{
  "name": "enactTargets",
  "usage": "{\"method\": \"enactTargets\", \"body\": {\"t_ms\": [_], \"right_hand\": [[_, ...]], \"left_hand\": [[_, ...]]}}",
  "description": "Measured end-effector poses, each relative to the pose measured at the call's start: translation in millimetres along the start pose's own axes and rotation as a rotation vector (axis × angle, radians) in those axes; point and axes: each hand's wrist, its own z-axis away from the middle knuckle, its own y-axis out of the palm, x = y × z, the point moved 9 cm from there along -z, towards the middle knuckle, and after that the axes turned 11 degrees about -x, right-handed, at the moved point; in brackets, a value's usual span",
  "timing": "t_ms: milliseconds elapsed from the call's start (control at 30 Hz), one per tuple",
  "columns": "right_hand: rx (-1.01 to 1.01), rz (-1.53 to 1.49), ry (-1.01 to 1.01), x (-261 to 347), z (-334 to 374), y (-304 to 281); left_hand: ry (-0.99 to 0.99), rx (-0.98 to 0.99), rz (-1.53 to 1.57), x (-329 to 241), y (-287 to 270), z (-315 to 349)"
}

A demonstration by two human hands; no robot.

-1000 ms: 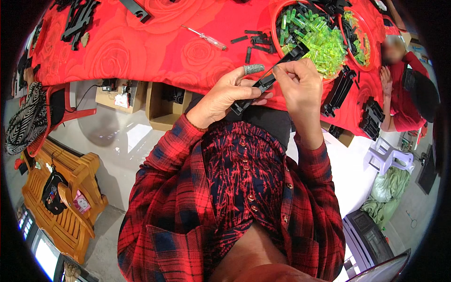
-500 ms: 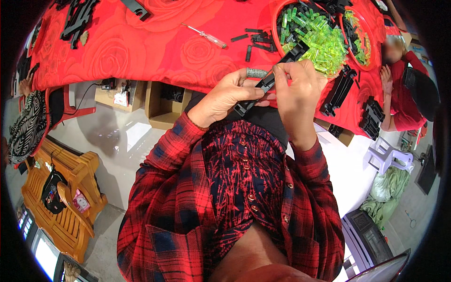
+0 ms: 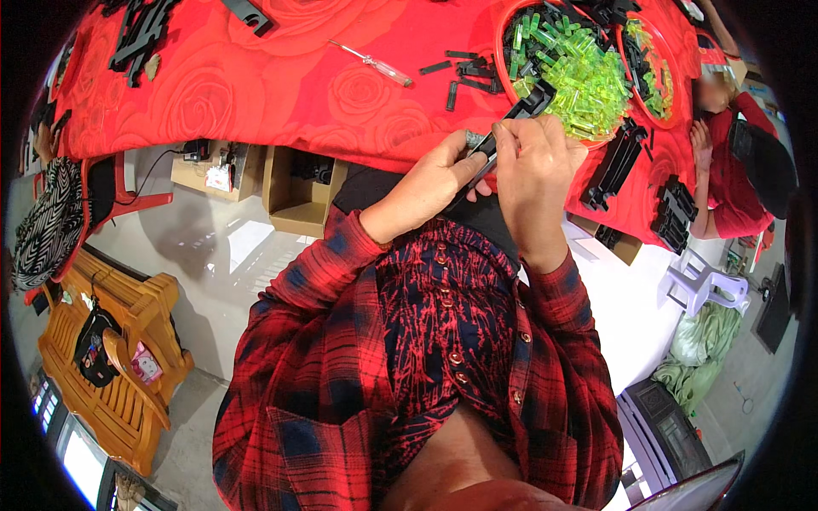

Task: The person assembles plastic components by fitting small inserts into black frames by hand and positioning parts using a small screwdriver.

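A long black plastic part slants over the table's near edge, its far end by the basket. My left hand is closed around its near portion, thumb on top; a grey speckled band shows on one finger. My right hand pinches at the middle of the part, and whatever small piece may be between its fingertips is hidden. Just beyond, a red-rimmed basket holds many translucent yellow-green pieces and small black pieces. Several loose black strips lie left of the basket.
A screwdriver lies on the red rose-patterned cloth. Black assemblies rest at the right edge, near a second red-rimmed basket. A person in red sits far right. An open cardboard box stands below the table.
The black part has turned onto its side and shifted slightly right. My left hand has moved right and up with it, closer to my right hand, which stays at the part.
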Motion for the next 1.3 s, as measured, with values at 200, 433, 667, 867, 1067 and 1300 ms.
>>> {"method": "enactTargets", "body": {"t_ms": [200, 433, 667, 867, 1067, 1300], "right_hand": [[0.005, -0.046, 0.035, -4, 2, 1], [0.050, -0.140, 0.122, -13, 8, 7], [-0.038, -0.363, 0.156, -31, 7, -6], [0.206, -0.543, 0.799, -102, 52, 33], [0.134, -0.283, 0.462, -94, 63, 72], [0.044, -0.666, 0.640, -52, 59, 52]], "left_hand": [[0.045, -0.070, -0.036, 1, -2, 1], [0.066, -0.102, -0.210, -4, -4, 5], [0.099, -0.076, -0.077, -4, -10, 6], [0.080, -0.144, -0.063, -5, -29, 9], [0.100, -0.123, -0.113, -4, -26, 11], [0.174, -0.112, -0.178, -10, -25, 16]]}}
